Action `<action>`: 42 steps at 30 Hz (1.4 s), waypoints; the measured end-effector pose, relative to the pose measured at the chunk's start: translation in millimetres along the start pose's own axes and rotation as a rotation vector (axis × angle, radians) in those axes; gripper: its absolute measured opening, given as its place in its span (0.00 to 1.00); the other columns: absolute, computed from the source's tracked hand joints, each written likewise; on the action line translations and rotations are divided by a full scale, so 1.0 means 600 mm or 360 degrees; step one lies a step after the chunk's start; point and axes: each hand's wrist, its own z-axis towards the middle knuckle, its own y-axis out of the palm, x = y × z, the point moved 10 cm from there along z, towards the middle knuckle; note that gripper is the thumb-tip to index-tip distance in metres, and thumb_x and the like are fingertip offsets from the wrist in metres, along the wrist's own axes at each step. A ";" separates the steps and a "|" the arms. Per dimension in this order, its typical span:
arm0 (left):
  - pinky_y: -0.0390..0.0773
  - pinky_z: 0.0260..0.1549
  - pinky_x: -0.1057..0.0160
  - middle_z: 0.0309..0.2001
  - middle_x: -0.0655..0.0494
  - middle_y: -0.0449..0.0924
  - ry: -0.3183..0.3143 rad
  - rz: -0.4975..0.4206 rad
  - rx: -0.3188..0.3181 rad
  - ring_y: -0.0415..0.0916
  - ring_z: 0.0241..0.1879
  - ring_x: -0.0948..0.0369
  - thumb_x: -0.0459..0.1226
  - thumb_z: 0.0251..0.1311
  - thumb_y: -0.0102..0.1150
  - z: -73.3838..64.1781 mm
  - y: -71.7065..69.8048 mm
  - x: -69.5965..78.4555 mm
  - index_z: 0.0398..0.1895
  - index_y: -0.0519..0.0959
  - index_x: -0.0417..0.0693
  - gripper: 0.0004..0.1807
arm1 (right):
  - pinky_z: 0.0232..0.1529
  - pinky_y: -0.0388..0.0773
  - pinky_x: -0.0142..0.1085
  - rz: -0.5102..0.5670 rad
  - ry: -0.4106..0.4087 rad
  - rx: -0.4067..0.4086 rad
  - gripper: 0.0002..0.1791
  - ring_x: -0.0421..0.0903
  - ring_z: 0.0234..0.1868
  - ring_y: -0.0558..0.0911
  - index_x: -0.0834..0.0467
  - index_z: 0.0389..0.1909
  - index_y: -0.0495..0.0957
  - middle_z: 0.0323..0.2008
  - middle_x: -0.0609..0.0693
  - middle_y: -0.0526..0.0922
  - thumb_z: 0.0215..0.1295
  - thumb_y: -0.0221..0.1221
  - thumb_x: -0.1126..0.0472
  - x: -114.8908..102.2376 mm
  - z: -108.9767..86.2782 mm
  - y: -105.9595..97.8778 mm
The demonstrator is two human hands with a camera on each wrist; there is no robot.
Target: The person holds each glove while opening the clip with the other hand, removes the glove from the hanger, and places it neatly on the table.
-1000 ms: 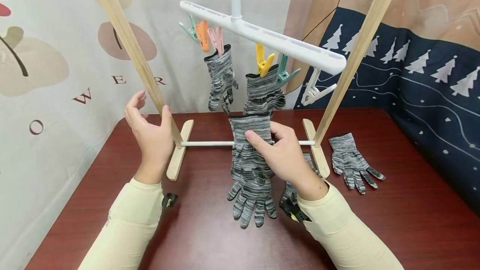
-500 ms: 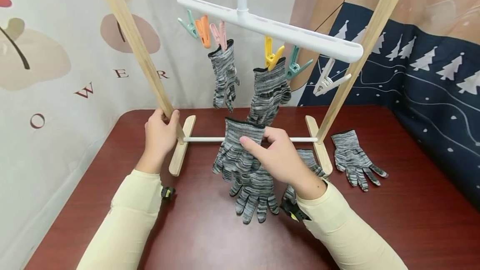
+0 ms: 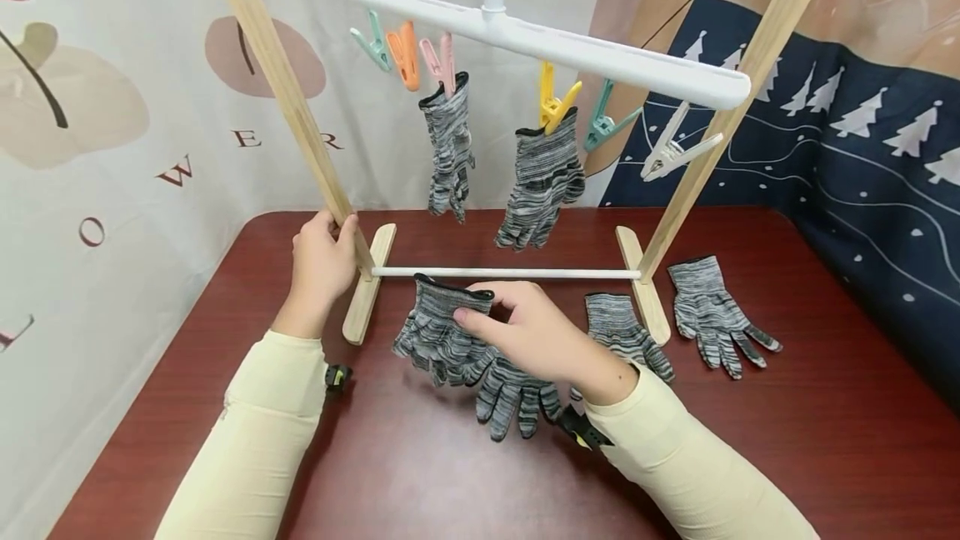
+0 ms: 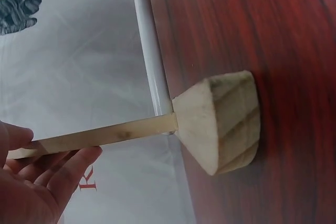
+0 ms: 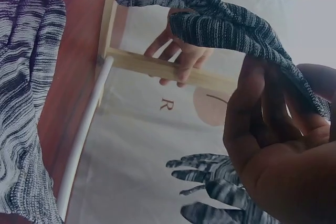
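My left hand [image 3: 322, 269] grips the left post [image 3: 281, 77] of a wooden rack low down, thumb on one side and fingers on the other. In the left wrist view the same post [image 4: 121, 132] runs into a wooden foot [image 4: 220, 124]. My right hand [image 3: 543, 336] pinches a grey-black striped knit glove [image 3: 442, 327] near its dark-edged cuff, its fingers drooping to the left. Partly behind that hand, another striped glove [image 3: 513, 398] lies on the table. Two more striped gloves hang from the white hanger [image 3: 585, 57]: one by a pink clip [image 3: 442, 65], one by a yellow clip [image 3: 557, 102].
Further striped gloves lie to the right, one [image 3: 618, 319] partly behind my right arm and one [image 3: 720, 319] beyond the rack's right foot [image 3: 643, 290]. A white crossbar [image 3: 510, 273] joins the feet. Green, orange, teal and white clips [image 3: 675, 148] hang without gloves.
My left hand has come down from beside the post and taken hold of it. The right hand has carried its glove left and lower, off the hanging one; the glove now droops sideways.
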 end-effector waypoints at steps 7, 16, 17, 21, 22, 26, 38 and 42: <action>0.81 0.48 0.43 0.49 0.36 0.85 0.0022 -0.0009 -0.0008 0.84 0.48 0.41 0.42 0.75 0.50 0.001 0.000 0.003 0.50 0.79 0.35 0.18 | 0.36 0.78 0.34 0.0023 0.0014 -0.0056 0.09 0.42 0.28 0.79 0.51 0.48 0.83 0.38 0.45 0.82 0.73 0.58 0.55 0.001 -0.001 0.011; 0.81 0.48 0.43 0.49 0.35 0.85 0.0019 0.0003 -0.0010 0.84 0.48 0.41 0.41 0.75 0.50 0.001 0.000 0.001 0.49 0.79 0.34 0.17 | 0.33 0.81 0.35 0.0123 0.0116 -0.0204 0.19 0.55 0.28 0.86 0.54 0.60 0.78 0.37 0.50 0.84 0.73 0.58 0.53 0.008 -0.007 0.041; 0.81 0.48 0.43 0.48 0.35 0.85 0.0016 0.0002 -0.0011 0.84 0.48 0.41 0.41 0.75 0.51 0.001 0.000 0.001 0.49 0.79 0.34 0.17 | 0.32 0.81 0.35 0.0132 0.0117 -0.0214 0.18 0.55 0.28 0.86 0.54 0.60 0.78 0.34 0.50 0.83 0.73 0.58 0.53 0.008 -0.008 0.043; 0.82 0.46 0.44 0.47 0.35 0.85 0.0012 -0.0004 -0.0025 0.85 0.46 0.41 0.41 0.75 0.50 0.002 0.000 0.003 0.48 0.79 0.33 0.18 | 0.31 0.82 0.39 0.0165 0.0062 -0.0259 0.12 0.55 0.28 0.85 0.53 0.53 0.81 0.29 0.48 0.80 0.73 0.56 0.57 0.004 -0.008 0.052; 0.82 0.46 0.44 0.47 0.35 0.85 0.0009 -0.0002 -0.0029 0.85 0.46 0.41 0.42 0.75 0.50 0.002 0.000 0.003 0.48 0.79 0.33 0.18 | 0.32 0.83 0.40 0.0162 0.0050 -0.0278 0.11 0.53 0.27 0.85 0.53 0.52 0.81 0.28 0.47 0.79 0.73 0.56 0.58 0.003 -0.008 0.055; 0.82 0.46 0.44 0.47 0.35 0.85 0.0009 0.0002 -0.0035 0.85 0.46 0.41 0.42 0.75 0.50 0.001 0.001 0.004 0.49 0.79 0.34 0.18 | 0.32 0.80 0.34 0.0105 0.0031 -0.0357 0.13 0.42 0.21 0.80 0.55 0.53 0.81 0.25 0.47 0.79 0.71 0.55 0.60 0.003 -0.011 0.069; 0.82 0.45 0.44 0.48 0.35 0.85 0.0020 0.0003 -0.0039 0.85 0.46 0.41 0.42 0.75 0.49 -0.003 0.003 0.002 0.51 0.79 0.34 0.18 | 0.32 0.77 0.30 0.0144 0.0087 -0.0582 0.18 0.44 0.26 0.85 0.57 0.61 0.77 0.28 0.46 0.84 0.72 0.55 0.60 0.016 -0.017 0.104; 0.83 0.44 0.44 0.47 0.35 0.85 0.0027 0.0003 -0.0030 0.85 0.44 0.42 0.41 0.75 0.49 -0.001 0.003 0.003 0.51 0.79 0.34 0.18 | 0.33 0.84 0.39 0.0180 0.0144 -0.0616 0.20 0.48 0.28 0.87 0.57 0.63 0.75 0.29 0.47 0.83 0.73 0.56 0.59 0.029 -0.016 0.114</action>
